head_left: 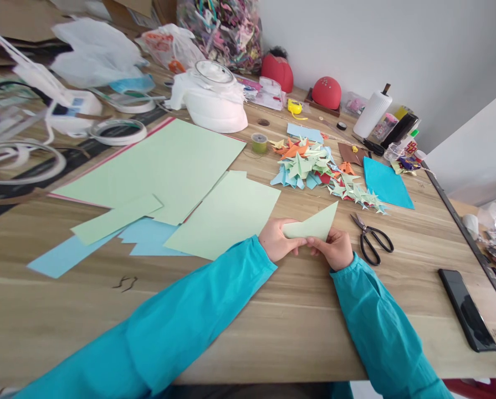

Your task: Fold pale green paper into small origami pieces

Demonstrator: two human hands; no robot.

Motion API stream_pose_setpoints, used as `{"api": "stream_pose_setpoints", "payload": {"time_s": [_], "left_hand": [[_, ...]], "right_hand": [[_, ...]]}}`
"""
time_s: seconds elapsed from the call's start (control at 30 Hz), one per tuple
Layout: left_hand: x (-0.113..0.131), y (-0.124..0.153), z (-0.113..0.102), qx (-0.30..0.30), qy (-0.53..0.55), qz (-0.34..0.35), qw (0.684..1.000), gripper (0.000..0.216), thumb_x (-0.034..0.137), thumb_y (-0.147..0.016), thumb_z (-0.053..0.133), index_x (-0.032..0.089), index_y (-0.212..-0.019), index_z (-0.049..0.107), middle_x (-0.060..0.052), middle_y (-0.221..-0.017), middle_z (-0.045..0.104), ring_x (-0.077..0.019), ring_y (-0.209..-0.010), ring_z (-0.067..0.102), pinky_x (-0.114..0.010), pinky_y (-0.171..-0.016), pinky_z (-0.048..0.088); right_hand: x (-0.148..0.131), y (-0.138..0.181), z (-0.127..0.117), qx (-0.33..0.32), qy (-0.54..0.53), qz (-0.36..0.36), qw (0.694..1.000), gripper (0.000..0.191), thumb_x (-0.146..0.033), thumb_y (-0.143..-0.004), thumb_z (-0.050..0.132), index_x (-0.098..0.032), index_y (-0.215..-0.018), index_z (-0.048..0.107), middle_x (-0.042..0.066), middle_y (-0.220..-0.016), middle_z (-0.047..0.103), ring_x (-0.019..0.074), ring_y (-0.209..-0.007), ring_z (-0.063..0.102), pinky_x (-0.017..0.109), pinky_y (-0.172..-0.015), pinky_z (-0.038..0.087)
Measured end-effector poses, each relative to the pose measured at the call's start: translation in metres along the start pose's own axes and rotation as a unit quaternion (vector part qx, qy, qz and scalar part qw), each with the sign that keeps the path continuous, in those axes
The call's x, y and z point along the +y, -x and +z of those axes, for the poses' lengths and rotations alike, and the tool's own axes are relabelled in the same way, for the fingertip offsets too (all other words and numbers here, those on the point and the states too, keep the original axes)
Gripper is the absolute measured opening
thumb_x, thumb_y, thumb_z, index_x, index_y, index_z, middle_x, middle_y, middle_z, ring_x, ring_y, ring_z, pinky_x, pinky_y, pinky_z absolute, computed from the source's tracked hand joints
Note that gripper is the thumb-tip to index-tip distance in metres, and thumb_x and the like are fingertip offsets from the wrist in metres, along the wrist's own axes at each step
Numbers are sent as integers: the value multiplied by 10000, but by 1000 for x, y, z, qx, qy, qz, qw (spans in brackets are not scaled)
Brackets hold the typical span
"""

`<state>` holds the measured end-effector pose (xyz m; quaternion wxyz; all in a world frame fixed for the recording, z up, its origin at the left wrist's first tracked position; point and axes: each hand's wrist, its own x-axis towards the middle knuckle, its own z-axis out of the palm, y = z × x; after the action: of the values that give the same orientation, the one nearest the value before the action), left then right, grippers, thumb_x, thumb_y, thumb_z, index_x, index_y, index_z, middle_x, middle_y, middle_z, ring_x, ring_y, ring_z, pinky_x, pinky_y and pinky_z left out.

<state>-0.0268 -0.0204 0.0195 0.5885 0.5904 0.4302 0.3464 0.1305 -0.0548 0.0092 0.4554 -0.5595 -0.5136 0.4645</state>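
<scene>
At the desk's [272,310] six o'clock edge, left hand [277,239] and right hand [336,248] pinch a folded green paper triangle [314,225], whose crease could skew if either grip slips.

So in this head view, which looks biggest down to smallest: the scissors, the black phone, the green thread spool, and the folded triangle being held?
1. Black phone, though it lies nearer the camera, which flatters it.
2. Folded green triangle, held in both hands, and the scissors: too alike to rank.
3. Green thread spool, clearly smallest, though farthest away.
</scene>
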Motion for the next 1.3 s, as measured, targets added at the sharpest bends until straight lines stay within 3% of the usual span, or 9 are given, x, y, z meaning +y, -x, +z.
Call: {"api": "stream_pose_setpoints", "payload": {"time_s": [0.37, 0.6, 0.8, 1.0, 1.2, 1.3], "left_hand": [[-1, 2, 1, 48, -27, -2, 999, 198, 198, -591, 694, 100, -753, 635, 39, -407, 515, -89, -322, 470, -193, -352, 369], [5, 1, 0, 48, 1, -16, 999, 222, 215, -574, 720, 95, -742, 639, 49, -383, 507, -81, -310, 443, -198, -347, 355], [6, 1, -2, 54, -1, -9, 999, 209, 227, -583, 720, 91, -728, 655, 51, -348, 487, -78, -311, 424, -206, -366, 350], [5, 0, -3, 43, 19, -17, 999, 242, 245, -572, 728, 86, -742, 660, 49, -348, 486, -79, -315, 421, -211, -369, 339], [6, 1, -3, 40, 26, -20, 999, 209, 260, -579, 724, 93, -677, 646, 44, -341, 481, -78, -322, 409, -216, -382, 334], [5, 1, -2, 35, 35, -22, 999, 230, 272, -572, 730, 95, -696, 654, 46, -343, 484, -84, -322, 413, -223, -386, 338]], "right_hand": [[-3, 0, 2, 20, -6, 42, 999, 359, -460, -536, 769, -154, -562, 583, -14, -426, 582, 100, -335, 498, 211, -327, 390], [-2, 0, 2, 71, 17, 12, 997, 479, -461, -513, 782, -195, -434, 391, -65, -299, 447, 45, -264, 337, 189, -281, 227], [1, -2, -2, 43, -30, 25, 998, 456, -501, -529, 759, -191, -473, 430, -31, -366, 539, 70, -284, 424, 188, -300, 295], [1, -2, -2, 81, -25, 21, 996, 475, -435, -480, 803, -192, -441, 397, -56, -301, 474, 51, -239, 349, 177, -274, 213], [5, -2, -4, 66, -35, 5, 997, 441, -498, -636, 693, -185, -465, 434, -34, -341, 516, 59, -254, 396, 174, -278, 265], [9, -3, -5, 71, -37, -1, 997, 440, -491, -645, 690, -186, -465, 428, -43, -328, 499, 54, -246, 378, 170, -270, 251]]}}
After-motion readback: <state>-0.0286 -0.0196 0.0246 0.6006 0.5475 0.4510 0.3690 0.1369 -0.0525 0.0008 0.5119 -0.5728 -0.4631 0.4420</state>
